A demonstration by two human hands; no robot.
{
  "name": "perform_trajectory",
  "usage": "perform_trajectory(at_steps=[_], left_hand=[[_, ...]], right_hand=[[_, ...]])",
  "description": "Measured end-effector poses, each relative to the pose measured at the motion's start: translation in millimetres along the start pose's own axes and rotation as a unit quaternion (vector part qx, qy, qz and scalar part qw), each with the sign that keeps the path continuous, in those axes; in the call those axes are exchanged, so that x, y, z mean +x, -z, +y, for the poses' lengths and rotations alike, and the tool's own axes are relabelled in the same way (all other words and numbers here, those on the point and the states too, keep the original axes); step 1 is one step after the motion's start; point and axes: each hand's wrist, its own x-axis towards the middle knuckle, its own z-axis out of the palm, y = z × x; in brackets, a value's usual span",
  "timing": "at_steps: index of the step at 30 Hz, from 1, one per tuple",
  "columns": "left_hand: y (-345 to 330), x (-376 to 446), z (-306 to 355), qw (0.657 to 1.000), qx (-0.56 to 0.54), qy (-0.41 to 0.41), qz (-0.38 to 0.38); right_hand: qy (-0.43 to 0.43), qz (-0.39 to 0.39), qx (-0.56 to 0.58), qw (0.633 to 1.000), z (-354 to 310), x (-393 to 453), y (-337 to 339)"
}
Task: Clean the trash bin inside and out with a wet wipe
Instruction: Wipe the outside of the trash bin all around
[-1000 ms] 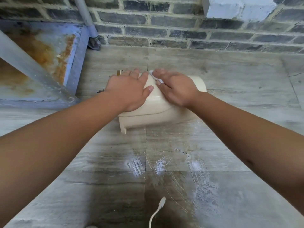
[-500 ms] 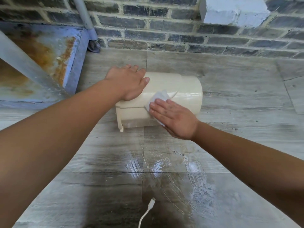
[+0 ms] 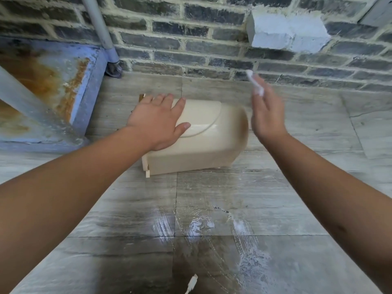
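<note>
My left hand lies flat, fingers spread, on the upper side of the cream trash bin, palm pressed against its left part and thumb stretched toward the curved seam of the lid. The bin lies on its side on the grey tiled floor, its length running left to right, the flat end with small tabs at the left near corner and the rounded, brown-stained end at the right. My right hand is lifted off the bin, just beside its right end and apart from it, fingers pointing up toward the far wall and blurred. At the tips of those fingers sits a small crumpled white wet wipe, pinched between fingertips; exactly which fingers pinch it I cannot tell through the blur. Both my forearms reach in bare from the near edge. The floor nearer to me is wet, with whitish streaks and a dark damp patch, and a white cable end pokes in at the near edge. Beyond the bin rises a dark brick wall with pale mortar and a light blue-white block set into it at the right. At the left stands a rusty blue metal frame, and a grey pipe comes down to the floor beside it.
</note>
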Motion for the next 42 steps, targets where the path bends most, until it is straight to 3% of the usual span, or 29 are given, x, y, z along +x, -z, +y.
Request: perform_trajectory(at_steps=[3,5,10,17,23,24,26,28,30,31,33,35,38,42], left_hand=[[-1,2,-1,1.000,0.008,0.003,-0.006],[-2,4,-3,1.000,0.014,0.010,-0.005],[-2,14,-9,1.000,0.005,0.012,-0.010],[-1,35,-22,1.000,-0.013,0.000,-0.022],[5,45,-28,0.997,-0.038,-0.018,-0.058],[6,43,-25,0.997,-0.035,-0.022,-0.060],[5,36,-17,0.998,-0.033,-0.027,-0.048],[4,24,-7,0.998,-0.040,-0.025,-0.040],[3,11,-4,0.997,-0.048,-0.040,-0.039],[4,5,-6,0.997,-0.052,-0.050,-0.031],[7,-8,-13,0.998,-0.051,-0.037,0.000],[7,-21,-21,0.998,-0.063,0.001,-0.001],[4,-32,-23,0.998,-0.054,-0.009,-0.037],[2,-27,-19,0.999,-0.032,-0.006,-0.021]], right_hand=[[0.048,-0.157,-0.205,0.965,23,7,-36],[0.126,-0.172,-0.269,0.939,29,-6,-51],[0.230,-0.163,-0.258,0.924,37,-37,-55],[0.320,-0.222,-0.275,0.879,54,-62,-62],[0.384,-0.345,-0.215,0.829,41,-90,-61],[0.375,-0.351,-0.190,0.836,35,-95,-58],[0.283,-0.298,-0.083,0.908,21,-98,-50],[0.091,-0.148,0.059,0.983,-2,-89,-37],[-0.016,0.013,0.147,0.989,-11,-65,-23],[-0.028,0.049,0.157,0.986,-11,-52,-16],[0.000,0.028,0.116,0.993,-11,-34,-11],[0.006,-0.054,0.013,0.998,-2,-27,-20],[0.047,-0.167,-0.180,0.968,5,-29,-55],[0.135,-0.178,-0.259,0.940,-20,-29,-96]])
